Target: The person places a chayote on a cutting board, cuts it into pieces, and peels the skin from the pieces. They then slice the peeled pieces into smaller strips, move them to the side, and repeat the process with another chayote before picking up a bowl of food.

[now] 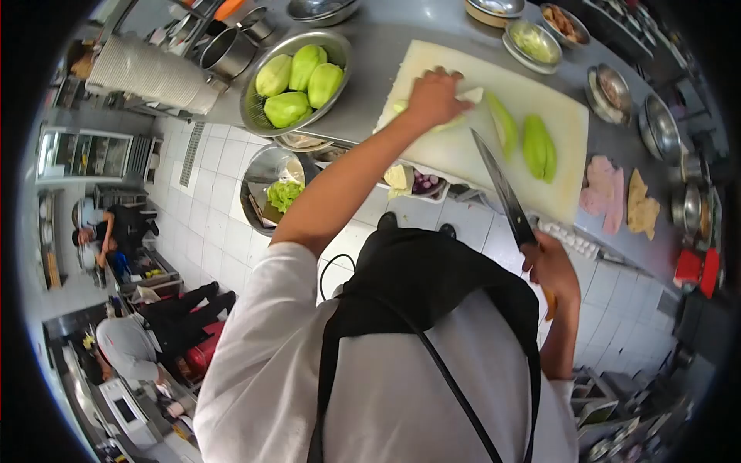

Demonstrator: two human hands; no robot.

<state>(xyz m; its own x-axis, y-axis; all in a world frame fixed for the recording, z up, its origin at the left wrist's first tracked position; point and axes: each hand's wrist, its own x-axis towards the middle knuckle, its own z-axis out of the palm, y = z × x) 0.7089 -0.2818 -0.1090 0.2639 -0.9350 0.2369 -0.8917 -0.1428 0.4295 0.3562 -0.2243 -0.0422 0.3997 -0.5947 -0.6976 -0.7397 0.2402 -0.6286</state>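
Observation:
My left hand point(438, 99) is over the white cutting board point(432, 58), its fingers bent around a pale green chayote piece point(472, 96) that it partly hides. In my right hand point(552, 266) is a long kitchen knife point(502, 185), gripped by its handle, with the blade slanting over the board's near edge and its tip close to the left hand. On the board's right half lie a cut chayote wedge point(502, 126) and a chayote half point(539, 148). Several whole chayotes point(309, 65) fill a metal colander point(340, 58) left of the board.
Below the colander stands a metal bin point(255, 185) with lettuce scraps. Bowls of chopped food, including a pale green one point(532, 42), line the back right. Raw meat pieces point(603, 193) lie beside the board. At far left are two people, one in a grey shirt point(127, 347).

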